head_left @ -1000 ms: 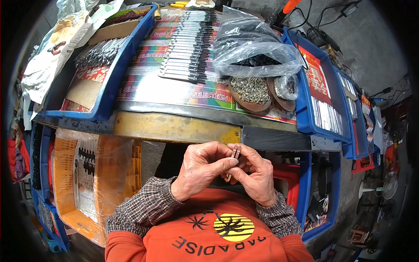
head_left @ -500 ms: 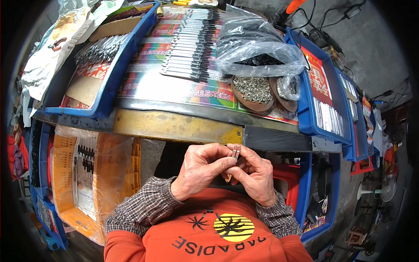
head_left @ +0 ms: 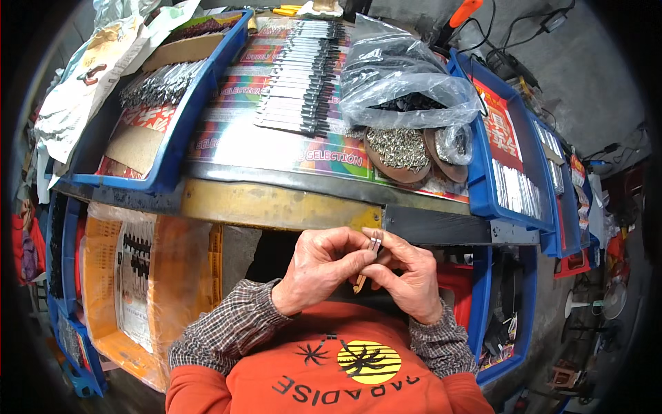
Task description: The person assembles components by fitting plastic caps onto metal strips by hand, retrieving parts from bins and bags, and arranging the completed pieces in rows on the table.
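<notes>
My left hand (head_left: 318,268) and my right hand (head_left: 412,277) meet in front of my chest, just off the table's near edge. Both are closed, thumbs and fingertips pinching a small shiny metal piece (head_left: 374,241) between them. Its exact kind is hidden by the fingers. A yellowish, narrow piece (head_left: 359,283) pokes out below the right fingers; whether it joins the metal piece I cannot tell. Beyond the hands, slim silver strips with black ends (head_left: 293,86) lie in a long row on the table. A brown dish (head_left: 398,153) heaped with tiny metal parts stands nearer on the right.
A clear bag (head_left: 414,76) of black parts lies behind the dishes. Blue trays with metal strips flank the table, one at left (head_left: 169,155) and one at right (head_left: 486,186). Below the tabletop are an orange crate (head_left: 183,276) at left and a blue bin (head_left: 527,310) at right.
My right hand has shifted slightly right, and the metal piece has tilted a little between the fingers. More of the yellowish piece shows below. The table sits slightly lower in view.
</notes>
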A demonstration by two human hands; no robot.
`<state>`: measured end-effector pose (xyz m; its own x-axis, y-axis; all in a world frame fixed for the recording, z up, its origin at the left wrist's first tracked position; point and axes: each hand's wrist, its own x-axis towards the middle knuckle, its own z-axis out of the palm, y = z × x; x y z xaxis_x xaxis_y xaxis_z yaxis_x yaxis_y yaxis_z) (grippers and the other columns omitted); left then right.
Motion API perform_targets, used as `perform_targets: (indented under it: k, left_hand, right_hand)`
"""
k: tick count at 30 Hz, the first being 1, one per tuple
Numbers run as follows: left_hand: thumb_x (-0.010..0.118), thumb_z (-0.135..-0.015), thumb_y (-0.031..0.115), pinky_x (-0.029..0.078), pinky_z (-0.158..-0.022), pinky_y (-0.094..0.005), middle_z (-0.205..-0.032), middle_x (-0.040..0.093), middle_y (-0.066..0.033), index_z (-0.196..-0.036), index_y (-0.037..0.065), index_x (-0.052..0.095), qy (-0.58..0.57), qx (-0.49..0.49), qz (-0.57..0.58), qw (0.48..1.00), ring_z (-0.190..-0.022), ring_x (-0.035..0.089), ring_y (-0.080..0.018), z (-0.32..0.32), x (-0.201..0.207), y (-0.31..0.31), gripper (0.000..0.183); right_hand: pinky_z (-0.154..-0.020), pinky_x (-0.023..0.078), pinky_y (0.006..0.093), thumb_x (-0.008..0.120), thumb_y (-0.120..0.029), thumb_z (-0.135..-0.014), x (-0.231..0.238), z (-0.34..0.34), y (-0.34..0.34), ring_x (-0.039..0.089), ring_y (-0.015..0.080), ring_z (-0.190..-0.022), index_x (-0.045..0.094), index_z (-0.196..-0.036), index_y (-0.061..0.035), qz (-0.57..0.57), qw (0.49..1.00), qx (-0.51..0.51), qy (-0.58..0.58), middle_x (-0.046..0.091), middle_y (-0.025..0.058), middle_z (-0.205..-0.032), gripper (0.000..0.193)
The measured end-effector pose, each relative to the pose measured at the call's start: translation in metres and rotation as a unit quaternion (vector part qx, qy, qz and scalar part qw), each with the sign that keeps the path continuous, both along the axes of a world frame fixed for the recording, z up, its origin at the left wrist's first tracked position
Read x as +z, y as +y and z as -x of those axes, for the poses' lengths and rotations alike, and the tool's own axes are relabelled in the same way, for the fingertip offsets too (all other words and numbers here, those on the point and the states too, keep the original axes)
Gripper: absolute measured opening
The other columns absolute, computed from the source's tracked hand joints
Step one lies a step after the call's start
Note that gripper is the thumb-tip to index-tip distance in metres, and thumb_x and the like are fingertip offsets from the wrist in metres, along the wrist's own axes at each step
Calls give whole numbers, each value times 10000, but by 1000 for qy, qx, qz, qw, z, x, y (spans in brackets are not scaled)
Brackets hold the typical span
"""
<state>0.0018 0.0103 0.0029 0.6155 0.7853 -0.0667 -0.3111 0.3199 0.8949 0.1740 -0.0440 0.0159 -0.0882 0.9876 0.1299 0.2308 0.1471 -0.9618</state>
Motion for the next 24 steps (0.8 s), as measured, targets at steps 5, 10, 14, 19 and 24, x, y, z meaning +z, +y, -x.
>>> perform_targets:
  k: [5,10,14,19,24]
  left_hand:
    - [648,-892,45,482,-552,-227,-738,639,-51,-924,-39,651,39,-138,15,990,-625,599,-99,12,13,8,90]
    - [652,-891,46,457,-559,-216,-728,637,-34,-934,-34,651,38,-180,-1,983,-620,571,-75,15,20,15,91]
    - [681,-874,67,456,-548,-218,-754,648,-32,-943,-36,642,101,-22,-175,979,-629,572,-64,7,25,9,130]
    - [741,-782,42,471,-555,-238,-708,590,-69,-929,7,641,170,161,-392,890,-603,605,-127,-11,15,5,181]
    - [743,-766,28,445,-519,-268,-695,580,-80,-920,14,647,180,185,-431,865,-567,573,-161,-11,9,11,182]
  right_hand:
    - [-565,516,218,690,-51,-845,20,-17,11,631,103,-659,651,-1014,55,-1,997,70,33,640,73,-858,203]
    - [-566,527,221,681,-11,-845,20,-17,12,641,118,-676,654,-937,49,43,986,97,128,647,83,-876,113]
    - [-585,535,222,684,6,-836,15,-14,14,639,117,-675,640,-953,51,4,989,38,143,654,81,-867,133]
    - [-595,537,228,690,5,-836,8,-7,21,637,114,-680,627,-963,46,-28,987,-20,158,656,64,-865,148]
    - [-592,527,217,683,-24,-855,6,-6,28,635,95,-685,621,-960,37,-27,990,-28,133,649,53,-855,136]
